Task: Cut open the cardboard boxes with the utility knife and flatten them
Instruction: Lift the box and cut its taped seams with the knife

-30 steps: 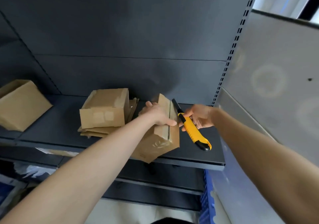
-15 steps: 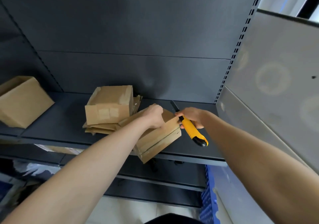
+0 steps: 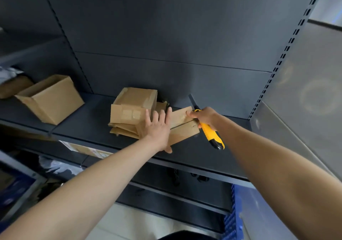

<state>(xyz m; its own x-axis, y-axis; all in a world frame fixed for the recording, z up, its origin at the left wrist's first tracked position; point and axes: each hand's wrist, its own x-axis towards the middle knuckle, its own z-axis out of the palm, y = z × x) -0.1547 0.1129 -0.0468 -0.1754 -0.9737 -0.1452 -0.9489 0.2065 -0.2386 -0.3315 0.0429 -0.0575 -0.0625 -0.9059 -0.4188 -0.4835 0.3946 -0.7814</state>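
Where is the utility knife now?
Head view, right of centre: the right hand grips the utility knife just right of the flattened box.

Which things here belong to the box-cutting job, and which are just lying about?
Job: utility knife, gripped by the right hand; flattened box, pressed under the left hand; taped box; flat cardboard pile; open box.
Lying about: blue crate; crumpled plastic; printed carton underneath.

Brown cardboard boxes; yellow-black utility knife; dark grey shelf.
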